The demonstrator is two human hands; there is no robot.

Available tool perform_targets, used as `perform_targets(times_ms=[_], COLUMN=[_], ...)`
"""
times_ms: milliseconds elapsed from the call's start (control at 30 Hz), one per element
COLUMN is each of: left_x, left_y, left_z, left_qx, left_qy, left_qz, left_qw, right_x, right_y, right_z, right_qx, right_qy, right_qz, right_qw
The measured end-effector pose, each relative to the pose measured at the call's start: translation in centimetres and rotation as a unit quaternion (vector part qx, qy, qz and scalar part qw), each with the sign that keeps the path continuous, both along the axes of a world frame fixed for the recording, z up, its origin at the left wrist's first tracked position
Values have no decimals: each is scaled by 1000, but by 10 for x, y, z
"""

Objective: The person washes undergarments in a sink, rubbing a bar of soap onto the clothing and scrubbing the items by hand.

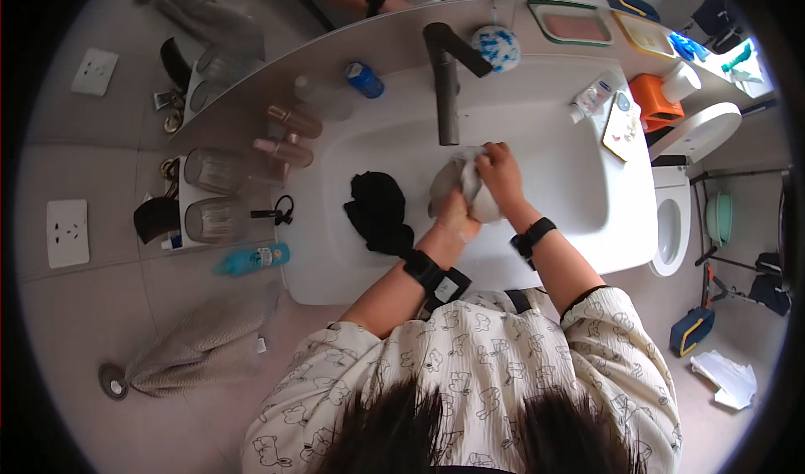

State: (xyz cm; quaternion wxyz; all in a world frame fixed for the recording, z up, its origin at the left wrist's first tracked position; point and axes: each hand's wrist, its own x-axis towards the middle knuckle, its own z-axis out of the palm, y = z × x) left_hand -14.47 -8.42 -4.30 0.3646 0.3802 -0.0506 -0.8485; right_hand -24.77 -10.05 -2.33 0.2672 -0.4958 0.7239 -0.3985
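Over the white sink [633, 235], a bunched piece of pale grey-white cloth [446, 182] is held between my two hands, below the dark faucet [448, 105]. My left hand [457, 217] is closed round its near side. My right hand [501, 176] pinches the cloth from the right, its fingers curled at the upper edge. The cloth's exact kind cannot be made out. To the left, a crumpled black cloth [376, 210] lies in the basin, apart from both hands.
A blue can [364, 80] and pinkish bottles [295, 122] stand at the sink's left back. A turquoise bottle [254, 259] is beside its left edge. On the right rim are a clear tube [594, 97] and a white tray [623, 128]; a toilet [671, 222] stands beyond.
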Motion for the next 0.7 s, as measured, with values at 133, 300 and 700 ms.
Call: perform_targets(times_ms=[133, 300, 700], left_x=[15, 20, 29], left_y=[-1, 6, -5], left_z=[-54, -11, -24], left_qx=[-222, -25, 22], left_qy=[382, 179, 0], left_qz=[166, -9, -17], left_qw=[882, 983, 1000], right_x=[66, 21, 21], right_y=[31, 7, -2], right_z=[22, 12, 27], right_qx=[-149, 120, 139], right_qy=[33, -84, 81], right_qz=[155, 85, 154], right_qw=[976, 986, 975])
